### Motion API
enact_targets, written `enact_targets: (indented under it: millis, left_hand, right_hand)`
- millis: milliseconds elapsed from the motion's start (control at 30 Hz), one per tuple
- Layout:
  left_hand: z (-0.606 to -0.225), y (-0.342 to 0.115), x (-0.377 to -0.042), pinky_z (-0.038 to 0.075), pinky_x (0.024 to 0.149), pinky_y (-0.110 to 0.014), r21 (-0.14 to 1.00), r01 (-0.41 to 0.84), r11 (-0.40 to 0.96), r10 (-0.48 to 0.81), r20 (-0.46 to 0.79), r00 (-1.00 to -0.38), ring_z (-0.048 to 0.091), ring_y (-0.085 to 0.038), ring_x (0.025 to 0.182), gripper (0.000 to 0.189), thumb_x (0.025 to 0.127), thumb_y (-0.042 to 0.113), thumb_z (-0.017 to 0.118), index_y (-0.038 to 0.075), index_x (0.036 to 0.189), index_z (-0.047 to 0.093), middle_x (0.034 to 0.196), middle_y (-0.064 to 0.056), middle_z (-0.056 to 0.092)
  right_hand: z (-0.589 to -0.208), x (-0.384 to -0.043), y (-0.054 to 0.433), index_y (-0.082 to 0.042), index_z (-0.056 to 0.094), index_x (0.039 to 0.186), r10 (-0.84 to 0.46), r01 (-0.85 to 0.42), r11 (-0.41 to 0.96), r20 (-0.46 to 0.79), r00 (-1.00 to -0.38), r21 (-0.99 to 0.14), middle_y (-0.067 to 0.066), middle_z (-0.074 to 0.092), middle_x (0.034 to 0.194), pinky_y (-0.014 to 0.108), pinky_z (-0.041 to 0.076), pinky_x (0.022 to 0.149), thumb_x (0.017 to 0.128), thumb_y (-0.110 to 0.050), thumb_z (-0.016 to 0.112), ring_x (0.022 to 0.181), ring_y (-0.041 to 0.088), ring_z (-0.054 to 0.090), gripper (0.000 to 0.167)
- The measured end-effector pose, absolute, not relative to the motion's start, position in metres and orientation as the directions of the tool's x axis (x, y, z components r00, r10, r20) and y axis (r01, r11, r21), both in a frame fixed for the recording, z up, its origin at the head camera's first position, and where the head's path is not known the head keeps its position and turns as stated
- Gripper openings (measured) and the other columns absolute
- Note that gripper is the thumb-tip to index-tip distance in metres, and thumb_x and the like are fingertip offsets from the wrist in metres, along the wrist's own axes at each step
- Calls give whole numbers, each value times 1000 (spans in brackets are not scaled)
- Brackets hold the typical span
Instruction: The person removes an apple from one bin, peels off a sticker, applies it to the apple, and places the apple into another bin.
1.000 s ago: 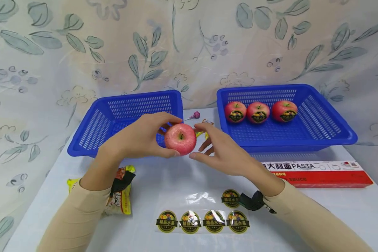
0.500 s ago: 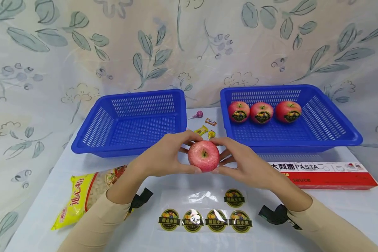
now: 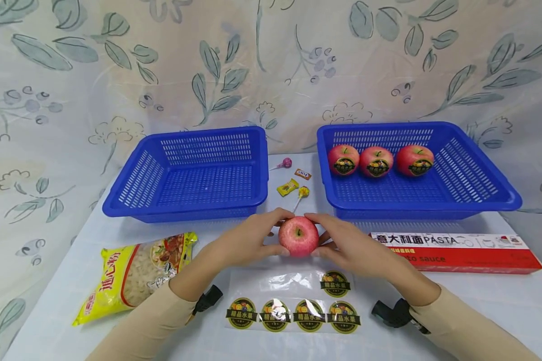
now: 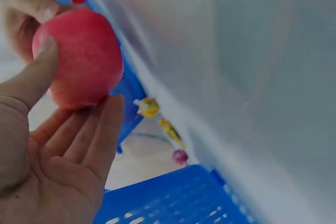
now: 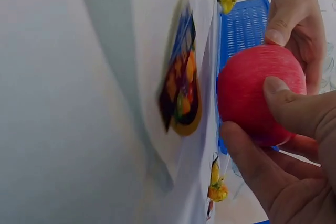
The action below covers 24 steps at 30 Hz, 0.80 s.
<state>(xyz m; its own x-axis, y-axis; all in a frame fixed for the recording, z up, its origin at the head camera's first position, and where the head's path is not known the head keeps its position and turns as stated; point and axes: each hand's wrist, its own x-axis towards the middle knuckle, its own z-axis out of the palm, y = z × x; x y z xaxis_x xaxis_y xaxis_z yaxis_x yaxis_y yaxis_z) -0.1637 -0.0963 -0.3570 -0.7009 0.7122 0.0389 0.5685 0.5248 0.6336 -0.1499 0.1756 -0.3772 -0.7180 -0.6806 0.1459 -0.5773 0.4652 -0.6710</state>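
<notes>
Both hands hold a red apple point(image 3: 299, 236) low over the middle of the table, stem up. No sticker shows on its visible side. The left hand point(image 3: 246, 243) grips it from the left, thumb in front and fingers behind. From the right, the right hand point(image 3: 354, 245) has its thumb and fingers round the other side. The right wrist view shows the right thumb pressed on the apple point(image 5: 260, 93). A clear sheet point(image 3: 280, 281) with several round black-and-gold fruit stickers lies just in front of the hands. Whether the apple touches the table cannot be told.
An empty blue basket point(image 3: 185, 213) stands back left. In the right blue basket point(image 3: 420, 205) sit three stickered apples point(image 3: 376, 161). Wrapped sweets and lollipops point(image 3: 303, 191) lie between the baskets. A yellow pasta bag point(image 3: 135, 273) is at left, a pasta box point(image 3: 460, 253) at right.
The apple has moved right and down towards the table with the left hand. The right hand, first apart from it, has closed round its right side.
</notes>
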Motion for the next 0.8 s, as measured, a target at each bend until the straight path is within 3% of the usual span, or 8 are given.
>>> enact_targets:
  millis: [267, 567, 633, 700, 800]
  left_hand:
    - [-368, -95, -164, 50, 108, -36, 590, 574, 568, 701, 18, -713, 60, -20, 131, 68, 96, 27, 75, 8, 151, 41, 147, -7, 57]
    - [-365, -101, -151, 38, 118, -46, 483, 499, 720, 597, -64, -799, 51, -30, 140, 86, 96, 39, 72, -1, 159, 29, 153, -17, 50]
    - [-365, -100, -147, 42, 115, -47, 462, 475, 749, 561, -60, -826, 55, -33, 135, 80, 95, 37, 72, -5, 154, 37, 146, -20, 57]
    - [-364, -99, -142, 50, 105, -45, 451, 454, 768, 530, -49, -847, 64, -32, 120, 62, 95, 33, 74, -5, 140, 54, 129, -19, 66]
    - [-364, -97, -133, 56, 88, -39, 432, 473, 768, 544, -47, -838, 66, -21, 94, 30, 95, 28, 74, 3, 112, 69, 102, -6, 71]
  right_hand:
    - [-385, -157, 177, -1, 37, 154, -680, -547, 495, 91, -728, -675, 14, 60, 139, 29, 59, 87, 97, -18, 72, 106, 18, 71, 69]
    - [-371, -152, 190, 0, 42, 151, -640, -524, 570, 59, -766, -633, 15, 63, 138, 36, 61, 86, 99, -30, 71, 103, 17, 72, 67]
    - [-366, -150, 195, -1, 48, 147, -634, -520, 577, 56, -771, -630, 14, 66, 132, 36, 61, 85, 98, -30, 72, 101, 16, 72, 61]
    - [-363, -146, 200, -2, 54, 140, -636, -527, 581, 58, -770, -620, 11, 69, 125, 34, 61, 82, 97, -29, 73, 98, 14, 72, 54]
    - [-364, -142, 207, -2, 64, 126, -661, -569, 568, 82, -746, -594, 6, 72, 111, 30, 61, 77, 95, -23, 76, 89, 9, 69, 40]
